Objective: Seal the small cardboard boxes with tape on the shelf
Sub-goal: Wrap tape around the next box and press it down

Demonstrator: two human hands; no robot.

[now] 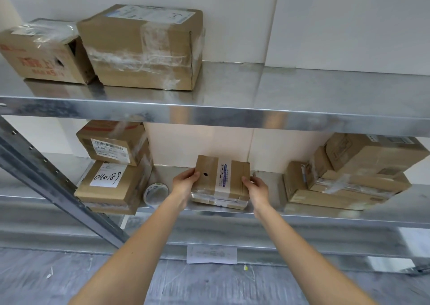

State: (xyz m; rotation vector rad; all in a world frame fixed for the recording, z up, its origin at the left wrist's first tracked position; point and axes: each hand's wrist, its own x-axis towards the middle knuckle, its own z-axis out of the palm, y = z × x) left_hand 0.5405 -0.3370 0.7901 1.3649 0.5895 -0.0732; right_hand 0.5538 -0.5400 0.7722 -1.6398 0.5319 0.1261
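Your left hand (185,181) grips the left edge of the small cardboard box (221,181), thumb over its top face. Your right hand (255,187) grips the right edge, fingers curled round that side. The box sits between the two hands on the lower shelf (325,218), about mid-width, near the front edge. A pale printed tape strip (223,176) runs across its top; a dark spot marks the cardboard to the left of the strip. Clear tape wraps its near side.

Just left of your left hand, a tape roll (155,192) stands on edge on the same shelf. Further left, two stacked boxes (114,165); the lower one carries a white label with handwritten digits. At the right end of the shelf, a pile of boxes (353,172), the upper ones tilted.

Upper shelf (279,90): two larger boxes (139,48) at left, side by side, both with wrinkled clear tape. White wall behind. A paper sheet (211,254) hangs on the frame below the lower shelf.
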